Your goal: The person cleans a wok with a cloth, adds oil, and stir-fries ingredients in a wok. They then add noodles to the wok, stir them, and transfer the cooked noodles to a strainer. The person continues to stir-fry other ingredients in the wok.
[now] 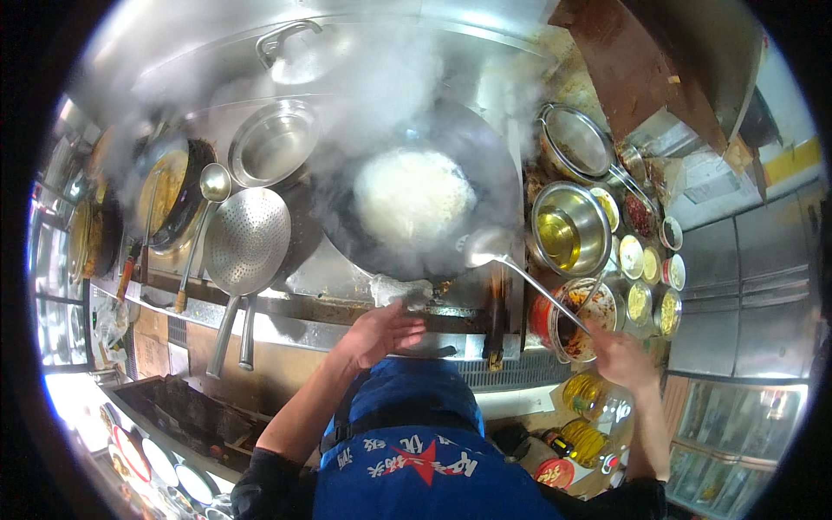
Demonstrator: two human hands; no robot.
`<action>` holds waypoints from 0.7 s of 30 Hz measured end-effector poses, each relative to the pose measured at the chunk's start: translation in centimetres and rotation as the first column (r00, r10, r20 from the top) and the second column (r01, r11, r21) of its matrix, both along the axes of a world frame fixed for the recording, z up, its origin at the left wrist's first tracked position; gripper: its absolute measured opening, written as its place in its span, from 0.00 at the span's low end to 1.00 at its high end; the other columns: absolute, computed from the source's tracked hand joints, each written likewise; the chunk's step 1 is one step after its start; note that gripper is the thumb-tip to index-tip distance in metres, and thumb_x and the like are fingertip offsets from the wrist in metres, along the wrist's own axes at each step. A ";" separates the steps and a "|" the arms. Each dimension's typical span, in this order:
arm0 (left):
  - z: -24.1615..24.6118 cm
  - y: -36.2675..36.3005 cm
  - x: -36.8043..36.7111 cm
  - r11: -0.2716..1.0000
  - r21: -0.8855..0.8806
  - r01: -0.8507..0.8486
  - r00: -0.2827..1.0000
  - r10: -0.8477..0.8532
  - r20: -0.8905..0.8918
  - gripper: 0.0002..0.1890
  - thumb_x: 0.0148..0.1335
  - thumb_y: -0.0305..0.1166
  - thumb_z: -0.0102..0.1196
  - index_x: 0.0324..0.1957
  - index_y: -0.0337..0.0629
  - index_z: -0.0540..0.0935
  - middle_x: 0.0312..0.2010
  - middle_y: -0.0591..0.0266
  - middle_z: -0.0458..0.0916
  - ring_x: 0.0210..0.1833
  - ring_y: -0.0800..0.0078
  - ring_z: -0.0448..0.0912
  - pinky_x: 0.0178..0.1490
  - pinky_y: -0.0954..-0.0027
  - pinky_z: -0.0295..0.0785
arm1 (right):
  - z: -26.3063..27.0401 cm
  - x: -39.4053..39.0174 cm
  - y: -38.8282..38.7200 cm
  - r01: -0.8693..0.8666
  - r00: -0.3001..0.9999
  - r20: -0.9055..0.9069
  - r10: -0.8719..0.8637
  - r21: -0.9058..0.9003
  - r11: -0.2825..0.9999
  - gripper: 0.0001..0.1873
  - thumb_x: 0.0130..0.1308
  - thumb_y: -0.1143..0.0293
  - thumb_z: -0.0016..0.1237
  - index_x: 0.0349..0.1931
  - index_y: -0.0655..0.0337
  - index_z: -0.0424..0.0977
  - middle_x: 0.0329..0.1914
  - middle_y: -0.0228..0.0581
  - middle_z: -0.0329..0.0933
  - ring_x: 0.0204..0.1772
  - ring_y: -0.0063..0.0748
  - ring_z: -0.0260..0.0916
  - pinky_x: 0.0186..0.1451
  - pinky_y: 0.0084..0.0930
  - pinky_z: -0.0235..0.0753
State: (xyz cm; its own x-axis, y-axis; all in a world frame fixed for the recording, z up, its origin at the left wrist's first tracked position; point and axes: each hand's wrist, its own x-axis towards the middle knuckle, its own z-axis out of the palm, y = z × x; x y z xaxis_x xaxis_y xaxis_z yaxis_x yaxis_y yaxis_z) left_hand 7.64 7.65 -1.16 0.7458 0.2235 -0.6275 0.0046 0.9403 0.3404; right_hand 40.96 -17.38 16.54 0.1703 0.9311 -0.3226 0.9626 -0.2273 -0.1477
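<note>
Steam rises from a large dark wok (338,221) in front of me, with foamy whitish liquid (416,195) bubbling in it. My right hand (621,357) is closed on the long handle of a metal ladle (487,248), whose bowl is over the wok's right rim. My left hand (388,335) is just below the near rim, fingers apart, beside a crumpled white cloth (400,292) lying against the wok's edge. Whether its fingertips touch the cloth is not clear.
Left stand a perforated skimmer (248,240), a steel basin (273,144), another ladle (215,183) and a steaming pan (168,195). Right are a steel bowl of oil (571,227), a strainer (577,140), a red-stained tub (601,305) and several seasoning bowls (639,303).
</note>
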 end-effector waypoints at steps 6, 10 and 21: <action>-2.0 0.6 3.3 0.974 -0.093 -0.208 0.978 0.210 0.012 0.31 0.71 0.48 0.47 0.63 0.32 0.61 0.58 0.41 0.68 0.58 0.51 0.71 0.63 0.53 0.69 | -10.1 -1.4 7.7 0.072 0.996 0.048 -0.076 0.085 0.994 0.24 0.60 0.75 0.45 0.59 0.62 0.70 0.31 0.53 0.79 0.34 0.53 0.77 0.38 0.46 0.76; -2.0 1.0 4.4 0.894 -0.147 -0.422 0.902 0.399 -0.165 0.24 0.71 0.47 0.46 0.61 0.43 0.65 0.57 0.51 0.70 0.59 0.53 0.70 0.61 0.48 0.68 | -11.2 -1.2 11.0 0.165 0.975 -0.188 -0.120 0.242 0.956 0.22 0.62 0.75 0.46 0.58 0.63 0.71 0.37 0.57 0.79 0.40 0.58 0.77 0.46 0.46 0.77; -2.6 2.5 7.5 0.835 0.035 -0.549 0.758 0.515 -0.400 0.16 0.58 0.30 0.54 0.47 0.34 0.71 0.44 0.47 0.74 0.42 0.50 0.79 0.36 0.44 0.78 | -4.1 -0.9 20.3 0.557 0.592 -0.764 -0.258 0.156 0.816 0.23 0.72 0.73 0.41 0.67 0.55 0.62 0.18 0.25 0.61 0.15 0.14 0.59 0.13 0.18 0.60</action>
